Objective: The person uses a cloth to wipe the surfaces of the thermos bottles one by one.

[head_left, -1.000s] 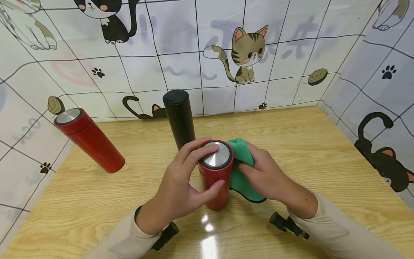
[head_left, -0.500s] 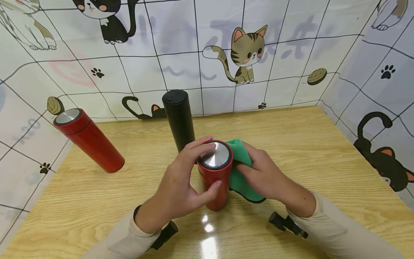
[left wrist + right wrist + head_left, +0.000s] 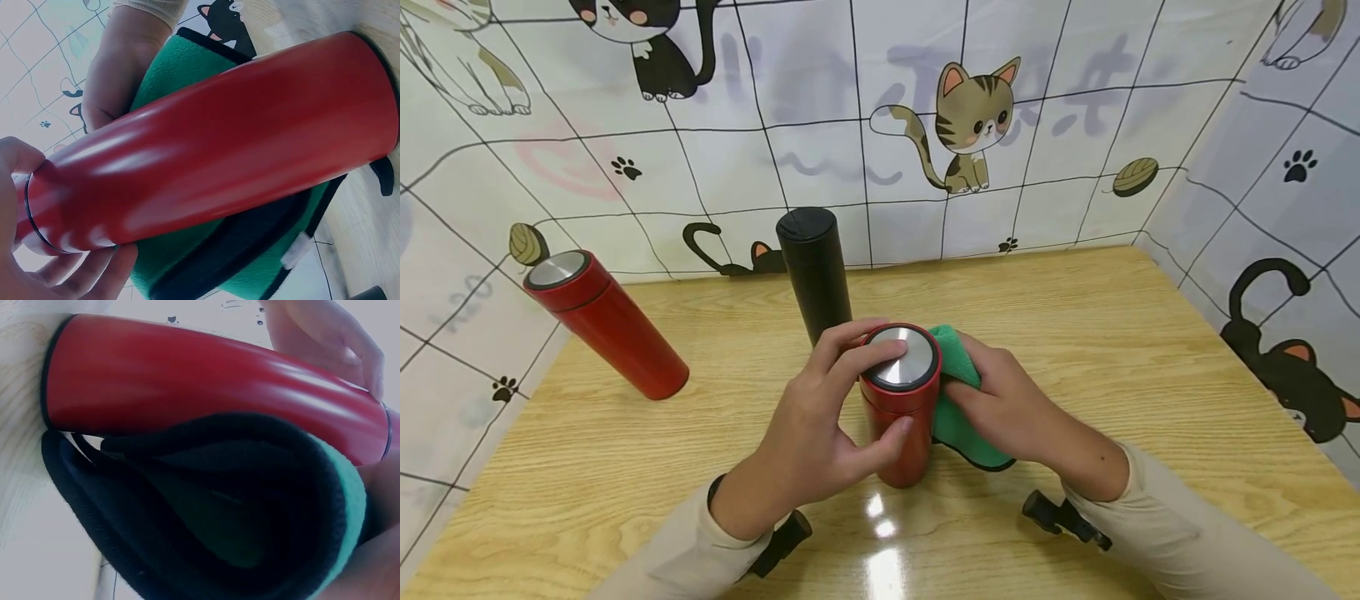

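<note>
A red thermos flask (image 3: 904, 417) with a silver-topped lid stands upright on the table. My left hand (image 3: 820, 425) grips it around the lid, thumb at the front and one fingertip on the metal top. In the left wrist view the red flask (image 3: 219, 144) crosses the frame, with thumb and fingers near its lid seam. My right hand (image 3: 1011, 404) holds a folded green cloth (image 3: 958, 412) with black edging against the flask's right side. The cloth (image 3: 340, 487) bulges in a loop beside the flask in the right wrist view, and part of my right hand is hidden.
Another red flask (image 3: 617, 329) stands at the left of the wooden table (image 3: 1075, 325). Behind my left hand is a black flask (image 3: 815, 275), its lower part covered. A cat-printed sheet (image 3: 820, 100) encloses the back and sides.
The right hand and cloth have shifted very slightly left along the flask's side. My left forefinger lifted slightly and settled again on the lid; the other flasks are unmoved.
</note>
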`<state>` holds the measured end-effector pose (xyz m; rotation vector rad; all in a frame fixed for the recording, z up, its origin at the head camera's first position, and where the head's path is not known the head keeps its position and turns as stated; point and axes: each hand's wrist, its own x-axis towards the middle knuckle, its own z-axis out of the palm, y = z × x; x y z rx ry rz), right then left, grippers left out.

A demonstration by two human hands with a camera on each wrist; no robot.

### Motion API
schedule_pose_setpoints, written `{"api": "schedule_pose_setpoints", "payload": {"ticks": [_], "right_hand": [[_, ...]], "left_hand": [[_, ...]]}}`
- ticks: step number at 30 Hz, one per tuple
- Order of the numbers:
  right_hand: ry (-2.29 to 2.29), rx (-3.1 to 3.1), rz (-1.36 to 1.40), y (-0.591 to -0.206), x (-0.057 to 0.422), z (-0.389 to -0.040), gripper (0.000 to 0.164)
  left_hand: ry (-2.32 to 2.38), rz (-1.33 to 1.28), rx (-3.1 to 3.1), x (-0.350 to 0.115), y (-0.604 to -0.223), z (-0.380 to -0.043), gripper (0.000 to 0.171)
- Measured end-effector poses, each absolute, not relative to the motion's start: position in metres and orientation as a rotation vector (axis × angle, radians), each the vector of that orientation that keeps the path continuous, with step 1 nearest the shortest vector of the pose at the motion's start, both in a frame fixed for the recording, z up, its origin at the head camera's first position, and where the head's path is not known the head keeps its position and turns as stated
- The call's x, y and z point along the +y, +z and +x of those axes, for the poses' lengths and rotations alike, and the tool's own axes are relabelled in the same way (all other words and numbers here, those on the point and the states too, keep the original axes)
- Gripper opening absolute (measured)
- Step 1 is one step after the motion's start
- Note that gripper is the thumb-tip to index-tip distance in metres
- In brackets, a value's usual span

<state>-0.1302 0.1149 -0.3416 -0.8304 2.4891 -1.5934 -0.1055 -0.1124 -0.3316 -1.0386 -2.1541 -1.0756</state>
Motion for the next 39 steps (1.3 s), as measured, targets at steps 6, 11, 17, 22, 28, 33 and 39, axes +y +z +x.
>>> {"api": "schedule_pose_setpoints", "payload": {"ticks": [6,11,17,22,28,33,39], "right_hand": [[-1.631,2.467,-0.841,-0.3397,0.1156,-0.1295,0.037],[-1.579,2.423,-0.804,-0.3436,0.1123,-0.1318,0.036],[-1.545,2.472,-0.812,-0.3432,0.1119,-0.1311,0.037],[-1.595,2.488,-0.848,-0.3394,0.1136,-0.1296,0.037],[-1.581,2.420,-0.852,-0.3427,0.1124,-0.1315,0.034],[-1.566,2.474,-0.832,-0.3428,0.1128,-0.1315,0.037],[-1.654,2.488,-0.855,-0.3381,0.1162,-0.1287,0.043]], "left_hand": [[-1.073,-1.049,-2.196,-0.1130,-0.3308,-0.1047,0.057],[-1.082,-1.059,-2.190,-0.1141,-0.3313,-0.1049,0.059],[-1.086,-1.063,-2.186,-0.1144,-0.3325,-0.1046,0.062],[-1.070,-1.045,-2.181,-0.1137,-0.3318,-0.1057,0.071],[-1.071,-1.038,-2.164,-0.1136,-0.3317,-0.1049,0.067],[-1.076,-1.029,-2.148,-0.1140,-0.3322,-0.1052,0.061],[-1.078,-1.044,-2.129,-0.1138,-0.3301,-0.1054,0.056]]}}
